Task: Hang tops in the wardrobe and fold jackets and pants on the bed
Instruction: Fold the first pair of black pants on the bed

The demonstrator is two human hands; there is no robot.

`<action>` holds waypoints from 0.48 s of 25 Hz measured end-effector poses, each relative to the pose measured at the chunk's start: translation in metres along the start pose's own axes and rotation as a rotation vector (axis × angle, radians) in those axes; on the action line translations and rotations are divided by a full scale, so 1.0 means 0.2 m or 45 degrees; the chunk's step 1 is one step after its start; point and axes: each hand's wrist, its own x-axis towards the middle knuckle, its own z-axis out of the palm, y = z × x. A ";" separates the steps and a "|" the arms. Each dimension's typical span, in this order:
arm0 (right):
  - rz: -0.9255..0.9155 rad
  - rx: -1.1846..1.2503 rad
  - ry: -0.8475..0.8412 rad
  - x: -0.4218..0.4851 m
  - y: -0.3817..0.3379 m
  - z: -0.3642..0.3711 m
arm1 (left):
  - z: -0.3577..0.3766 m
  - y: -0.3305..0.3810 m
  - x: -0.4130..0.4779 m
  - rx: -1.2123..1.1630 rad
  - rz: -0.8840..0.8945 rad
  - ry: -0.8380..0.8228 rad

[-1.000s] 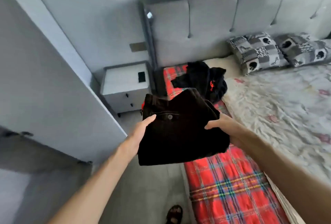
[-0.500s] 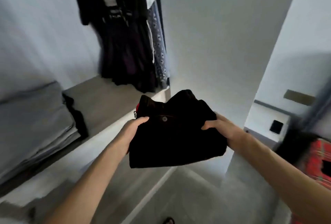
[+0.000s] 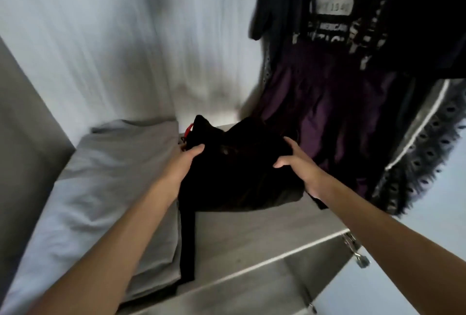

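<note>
A folded black pair of pants point(image 3: 237, 171), with a button near its top and a red tag at the left corner, sits low over the grey wardrobe shelf point(image 3: 242, 236). My left hand point(image 3: 184, 163) grips its left edge with the thumb on top. My right hand point(image 3: 300, 166) holds its right edge, fingers curled over the fabric. Whether the bundle rests on the shelf I cannot tell.
A stack of folded grey fabric point(image 3: 106, 188) fills the shelf's left side, with a black piece point(image 3: 187, 244) at its edge. Hanging at the right are a black printed T-shirt point(image 3: 340, 12), a purple garment point(image 3: 325, 113) and a grey patterned one point(image 3: 423, 158). A metal hinge point(image 3: 353, 244) marks the shelf's right corner.
I have turned from the bed to the wardrobe. Both hands carried the folded black pants forward and down over the shelf, next to the grey stack.
</note>
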 end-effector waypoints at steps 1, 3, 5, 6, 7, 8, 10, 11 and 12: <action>-0.041 -0.002 -0.019 0.18 -0.09 0.03 | -0.03 0.08 0.15 -0.055 0.016 0.000; -0.070 0.028 -0.034 0.54 -0.19 0.11 | -0.07 0.19 0.46 -0.022 0.159 0.076; -0.049 -0.017 -0.043 0.80 -0.14 0.17 | -0.11 0.14 0.68 0.255 0.228 0.216; -0.010 -0.108 -0.037 0.93 -0.08 0.21 | -0.12 0.08 0.77 0.464 0.167 0.262; 0.031 -0.249 -0.011 1.03 0.01 0.24 | -0.12 -0.01 0.85 0.668 0.096 0.257; 0.039 -0.444 0.046 1.11 0.09 0.28 | -0.12 -0.09 0.91 0.864 0.071 0.220; -0.128 -0.945 0.195 1.21 0.14 0.36 | -0.11 -0.18 0.97 1.235 0.164 0.200; -0.324 -1.199 0.265 1.25 0.11 0.40 | -0.09 -0.20 1.01 1.423 0.280 0.239; -0.545 -1.388 0.288 1.27 0.07 0.44 | -0.06 -0.18 1.03 1.589 0.410 0.283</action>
